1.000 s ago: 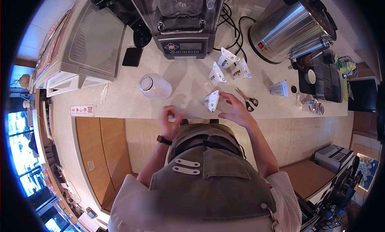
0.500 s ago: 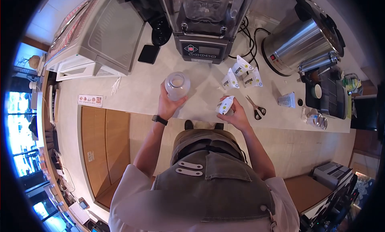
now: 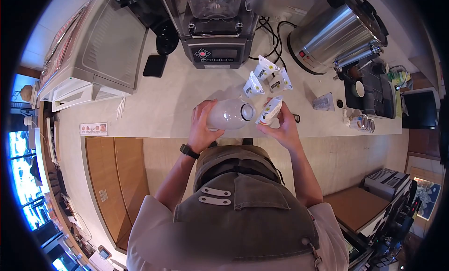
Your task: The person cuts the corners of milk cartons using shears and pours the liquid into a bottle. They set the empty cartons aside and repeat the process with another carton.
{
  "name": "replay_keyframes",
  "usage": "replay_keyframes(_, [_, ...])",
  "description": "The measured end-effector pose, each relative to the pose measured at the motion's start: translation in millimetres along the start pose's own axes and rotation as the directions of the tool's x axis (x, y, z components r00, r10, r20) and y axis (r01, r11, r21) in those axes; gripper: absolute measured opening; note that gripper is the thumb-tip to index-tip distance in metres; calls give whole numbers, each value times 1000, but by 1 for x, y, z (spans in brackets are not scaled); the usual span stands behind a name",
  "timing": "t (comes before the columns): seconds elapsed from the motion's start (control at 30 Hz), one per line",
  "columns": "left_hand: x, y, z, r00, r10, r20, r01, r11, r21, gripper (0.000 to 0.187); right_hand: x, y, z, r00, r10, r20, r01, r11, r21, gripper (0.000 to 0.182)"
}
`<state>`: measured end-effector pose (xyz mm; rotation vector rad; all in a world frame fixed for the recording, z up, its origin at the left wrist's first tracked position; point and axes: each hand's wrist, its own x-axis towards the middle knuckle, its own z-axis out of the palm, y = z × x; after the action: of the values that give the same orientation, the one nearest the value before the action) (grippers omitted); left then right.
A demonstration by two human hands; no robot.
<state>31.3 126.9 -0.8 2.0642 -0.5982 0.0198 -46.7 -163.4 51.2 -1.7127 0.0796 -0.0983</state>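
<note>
Bottle [image 3: 225,115], translucent, is sitting tipped sideways in the left hand [image 3: 201,128] over the counter's [image 3: 163,116] near edge, its open mouth facing a small white carton [image 3: 270,111]. Left fingers are wrapping round the bottle's body; right hand [image 3: 285,128] is pinching the carton between thumb and fingers, holding it just beside the mouth. Can't tell if they're touching or if the carton is open. Three similar cartons [image 3: 254,85] are standing close together beyond, in front of the blender [image 3: 216,48]; scissors [image 3: 297,118] are showing partly behind the right hand. Main risk, judging: if the carton is open, squeezing its soft-looking walls could be sending liquid past the rim. Misaligning mouth and carton could be causing drips; a loose grip on smooth, sloping plastic or glass could be letting the bottle slip.
</note>
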Motion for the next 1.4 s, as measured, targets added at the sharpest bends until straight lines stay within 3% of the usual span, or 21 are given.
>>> replay_keyframes(0.17, [2,7,-1,1000,-6,31,6,1000,23,97,7,-12,-18,1000,7,17,-4,979,-206,81])
replay_keyframes(0.2, [2,9,-1,999,-20,26,20,999,25,97,8,-17,-22,999,-52,10,53,953,-297,80])
replay_keyframes(0.37, [1,17,-9,997,-62,49,55,991,125,99,19,-54,-37,956,-263,131,278,668,-691,77])
replay_keyframes(0.47, [0,15,-10,996,-67,58,56,984,172,100,26,-69,-42,946,-240,219,316,520,-793,72])
replay_keyframes(0.77, [-7,7,-5,996,-76,46,64,973,221,99,33,-68,-47,881,-261,394,464,313,-829,77])
replay_keyframes(0.87, [-7,8,-3,995,-91,41,81,973,215,98,32,-77,-43,892,-175,418,450,250,-857,78])
replay_keyframes(1.17, [-6,8,0,997,-77,31,66,961,268,100,32,-80,-47,897,-54,439,439,232,-868,82])
replay_keyframes(1.4, [-7,9,2,997,-70,28,59,956,287,100,28,-79,-46,900,-62,432,430,299,-852,74])
